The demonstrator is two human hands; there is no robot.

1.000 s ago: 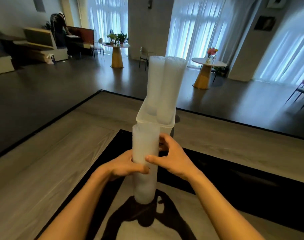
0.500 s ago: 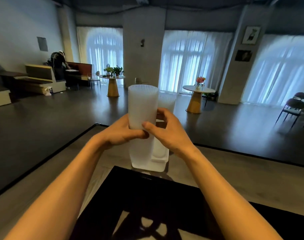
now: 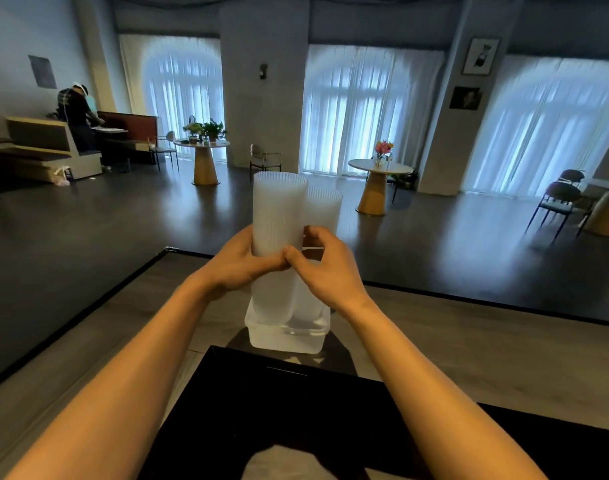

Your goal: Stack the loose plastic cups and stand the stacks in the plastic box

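Note:
A tall stack of frosted ribbed plastic cups (image 3: pixel 279 209) stands upright with its lower end inside the translucent plastic box (image 3: pixel 285 337) on the table. My left hand (image 3: pixel 242 265) grips the stack from the left at mid-height. My right hand (image 3: pixel 322 268) holds it from the right, thumb and fingers curled round it. Behind and to the right, another stack of cups (image 3: pixel 325 209) stands in the box, partly hidden by my right hand. A further stack behind cannot be made out.
The box sits on a grey wooden table (image 3: pixel 469 327) just beyond a black mat (image 3: pixel 279 403). Past the table's far edge is dark floor, with round pedestal tables (image 3: pixel 376 188), chairs (image 3: pixel 563 199) and a person (image 3: pixel 76 116) far off at the left.
Both hands lifted the stack off the mat, carried it forward and lowered its base into the box. The camera tilted up toward the room.

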